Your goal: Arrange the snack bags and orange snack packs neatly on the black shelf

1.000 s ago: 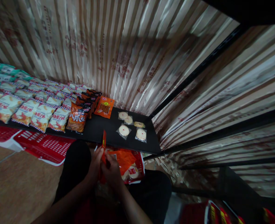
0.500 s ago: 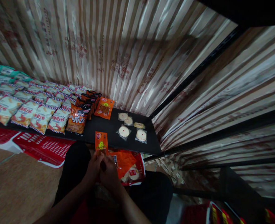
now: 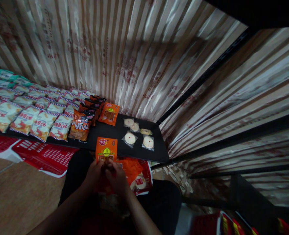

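Between my knees, an orange snack packet (image 3: 106,147) with a yellow round mark stands upright with its printed face toward me. My left hand (image 3: 94,171) grips its lower left part, and my right hand (image 3: 113,173) its lower right part, both with fingers closed. The packet's bottom is hidden behind my hands. Just beyond it is the black shelf (image 3: 105,132), where a similar orange packet (image 3: 109,113) leans at the back. Under the shelf edge, a red basket (image 3: 148,173) holds more orange packets (image 3: 132,169) and round wrapped pieces (image 3: 140,182).
Rows of white snack bags (image 3: 42,122) and green bags (image 3: 6,76) fill the shelf's left side, with a brown-orange bag (image 3: 80,126) at their end. Several round wrapped cakes (image 3: 129,138) lie on the right. Black shelf posts (image 3: 195,86) and a striped curtain (image 3: 134,58) stand behind.
The packet in my hands has been turned and spread, so its front now shows wider. My hands have moved slightly apart while still gripping it.
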The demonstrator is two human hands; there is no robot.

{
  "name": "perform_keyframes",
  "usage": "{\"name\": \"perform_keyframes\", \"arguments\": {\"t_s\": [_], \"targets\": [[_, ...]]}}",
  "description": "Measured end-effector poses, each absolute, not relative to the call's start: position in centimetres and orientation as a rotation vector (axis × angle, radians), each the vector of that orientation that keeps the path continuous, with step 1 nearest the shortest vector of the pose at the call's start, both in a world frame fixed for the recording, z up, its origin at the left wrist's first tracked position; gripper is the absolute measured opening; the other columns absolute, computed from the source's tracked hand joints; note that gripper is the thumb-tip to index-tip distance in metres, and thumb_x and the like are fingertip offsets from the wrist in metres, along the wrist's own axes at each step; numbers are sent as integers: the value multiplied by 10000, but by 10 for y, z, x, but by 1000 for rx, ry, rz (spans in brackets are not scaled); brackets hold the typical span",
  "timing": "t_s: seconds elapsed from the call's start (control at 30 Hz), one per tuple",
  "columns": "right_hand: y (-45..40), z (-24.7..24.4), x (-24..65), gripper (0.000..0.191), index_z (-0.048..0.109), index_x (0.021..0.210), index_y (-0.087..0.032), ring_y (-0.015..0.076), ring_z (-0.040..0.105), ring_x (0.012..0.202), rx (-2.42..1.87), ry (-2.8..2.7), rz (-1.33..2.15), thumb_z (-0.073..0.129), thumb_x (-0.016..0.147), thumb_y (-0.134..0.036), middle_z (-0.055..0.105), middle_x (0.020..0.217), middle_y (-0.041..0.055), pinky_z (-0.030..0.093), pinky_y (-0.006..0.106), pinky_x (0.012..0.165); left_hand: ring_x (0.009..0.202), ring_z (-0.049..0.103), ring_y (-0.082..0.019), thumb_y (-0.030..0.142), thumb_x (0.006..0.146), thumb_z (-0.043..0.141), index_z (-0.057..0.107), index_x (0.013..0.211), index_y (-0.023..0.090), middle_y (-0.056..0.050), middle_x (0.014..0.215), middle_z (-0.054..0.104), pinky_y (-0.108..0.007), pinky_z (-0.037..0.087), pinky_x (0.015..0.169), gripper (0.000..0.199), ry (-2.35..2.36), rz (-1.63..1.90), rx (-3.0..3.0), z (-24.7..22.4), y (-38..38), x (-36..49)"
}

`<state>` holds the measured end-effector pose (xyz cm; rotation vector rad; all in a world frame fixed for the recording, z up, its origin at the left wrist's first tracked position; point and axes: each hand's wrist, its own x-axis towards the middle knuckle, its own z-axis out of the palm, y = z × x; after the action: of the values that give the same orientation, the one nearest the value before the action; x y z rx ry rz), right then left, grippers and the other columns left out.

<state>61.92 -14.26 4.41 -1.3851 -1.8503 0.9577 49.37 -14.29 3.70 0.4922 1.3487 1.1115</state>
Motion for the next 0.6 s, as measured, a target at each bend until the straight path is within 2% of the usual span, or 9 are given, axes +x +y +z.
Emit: {"name": "perform_keyframes", "arguments": {"t_s": [0.2, 0.3, 0.43, 0.6], "targets": [[-129, 30, 628, 337, 622, 1084, -179, 170, 625, 789, -1550, -1628, 887, 519, 766, -220, 643, 934, 78, 529, 296, 729, 696, 657, -233, 429, 678, 506, 589, 828, 177, -63, 750, 684, -326, 521, 636, 304, 1368, 1099, 468, 26, -132, 487], [-127, 23, 629, 347, 610, 1084, -177, 165, 628, 792, -1586, -1546, 874, 532, 750, -225, 648, 942, 79, 533, 282, 715, 679, 655, -233, 420, 657, 539, 592, 788, 178, -55, 717, 681, -323, 518, 621, 280, 1369, 1109, 472, 27, -129, 483], [-127, 23, 628, 356, 576, 1104, -202, 170, 644, 750, -1522, -1497, 1044, 541, 755, -258, 681, 888, 50, 535, 273, 660, 620, 638, -213, 387, 630, 543, 590, 732, 182, -33, 646, 663, -301, 502, 577, 234, 1339, 1105, 456, 33, -125, 479], [-127, 26, 626, 299, 550, 1039, -192, 185, 656, 697, -1423, -1401, 1236, 528, 759, -295, 695, 802, 37, 535, 285, 628, 550, 609, -191, 361, 595, 564, 589, 675, 175, -12, 568, 633, -287, 480, 540, 204, 1300, 1029, 481, 37, -117, 477]]}}
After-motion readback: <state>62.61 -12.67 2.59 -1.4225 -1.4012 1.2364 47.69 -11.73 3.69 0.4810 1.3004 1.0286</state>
